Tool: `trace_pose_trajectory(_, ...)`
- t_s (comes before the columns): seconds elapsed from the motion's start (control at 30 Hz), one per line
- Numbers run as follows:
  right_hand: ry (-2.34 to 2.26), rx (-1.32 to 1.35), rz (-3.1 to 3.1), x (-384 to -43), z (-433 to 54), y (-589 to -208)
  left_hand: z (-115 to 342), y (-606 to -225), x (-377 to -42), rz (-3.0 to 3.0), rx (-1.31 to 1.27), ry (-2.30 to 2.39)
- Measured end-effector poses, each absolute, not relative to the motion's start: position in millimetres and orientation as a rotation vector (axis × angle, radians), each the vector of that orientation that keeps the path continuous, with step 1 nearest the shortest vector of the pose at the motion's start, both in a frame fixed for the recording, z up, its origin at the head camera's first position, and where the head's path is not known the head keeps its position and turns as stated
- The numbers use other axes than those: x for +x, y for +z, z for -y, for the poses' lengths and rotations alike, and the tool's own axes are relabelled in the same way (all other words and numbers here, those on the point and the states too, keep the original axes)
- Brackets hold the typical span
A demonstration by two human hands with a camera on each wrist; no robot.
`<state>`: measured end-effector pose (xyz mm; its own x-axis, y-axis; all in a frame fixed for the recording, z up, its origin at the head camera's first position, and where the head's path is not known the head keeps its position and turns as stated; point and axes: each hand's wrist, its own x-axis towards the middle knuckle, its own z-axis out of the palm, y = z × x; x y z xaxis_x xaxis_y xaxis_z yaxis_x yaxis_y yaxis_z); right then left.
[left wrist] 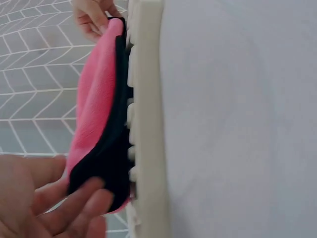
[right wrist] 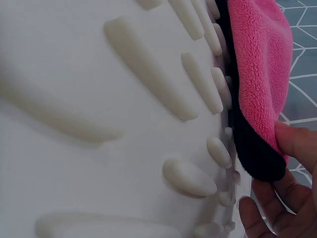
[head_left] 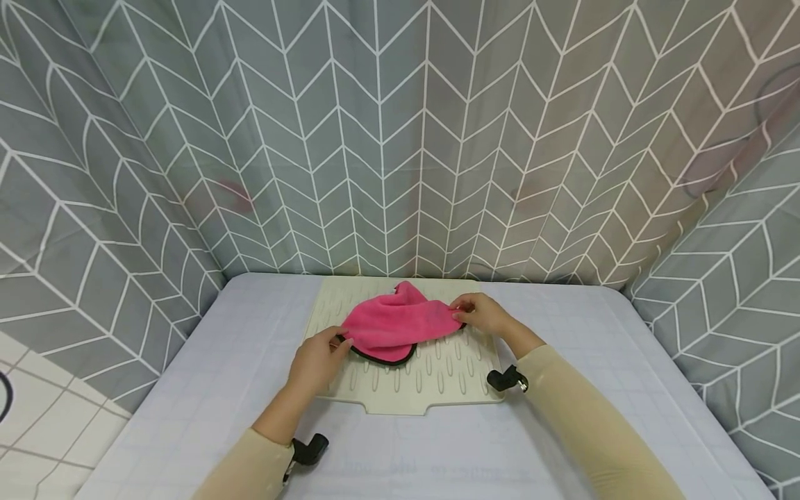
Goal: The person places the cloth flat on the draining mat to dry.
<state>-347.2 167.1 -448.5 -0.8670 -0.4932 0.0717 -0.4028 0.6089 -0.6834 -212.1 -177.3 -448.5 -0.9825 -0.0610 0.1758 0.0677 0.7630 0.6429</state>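
Observation:
A pink fleecy cloth (head_left: 400,323) with a black edge lies loosely folded over a cream board (head_left: 437,371) covered in raised oval ridges. My left hand (head_left: 317,357) pinches the cloth's left end between thumb and fingers. At its right end, my right hand (head_left: 484,314) pinches a corner. In the left wrist view the dark edge of the cloth (left wrist: 94,99) runs between both hands, close above the ridges. From the right wrist, the thumb presses on the pink side and the fingers lie beneath the black corner (right wrist: 260,158).
The board lies on a table with a pale cloth cover (head_left: 250,361). A grey curtain with white zigzag lines (head_left: 400,139) hangs behind the table and along its sides. White floor tiles (head_left: 50,410) show at the lower left. Black wrist cameras (head_left: 310,450) sit by the sleeves.

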Motion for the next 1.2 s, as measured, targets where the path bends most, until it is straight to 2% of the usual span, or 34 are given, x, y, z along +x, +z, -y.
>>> trace_pose_trajectory(0.23, -1.153, -0.775, -2.781, -345, -168, -440, 175, -447, -226, 2.524, 0.082, -1.227)
trace_pose_trajectory(0.43, -1.176, -0.746, -2.829, -341, -172, -424, 178, -435, -233, 2.378, 0.052, -1.322)
trace_pose_trajectory(0.77, -1.151, -0.856, -2.904, -322, -176, -397, 198, -420, -234, 2.565, -0.001, -1.436)
trace_pose_trajectory(0.97, -0.937, -1.045, -2.928, -296, -164, -409, 220, -421, -235, 2.781, -0.145, -1.300)
trace_pose_trajectory(1.2, -0.844, -1.093, -2.804, -273, -146, -431, 238, -429, -245, 2.926, -0.337, -1.100)
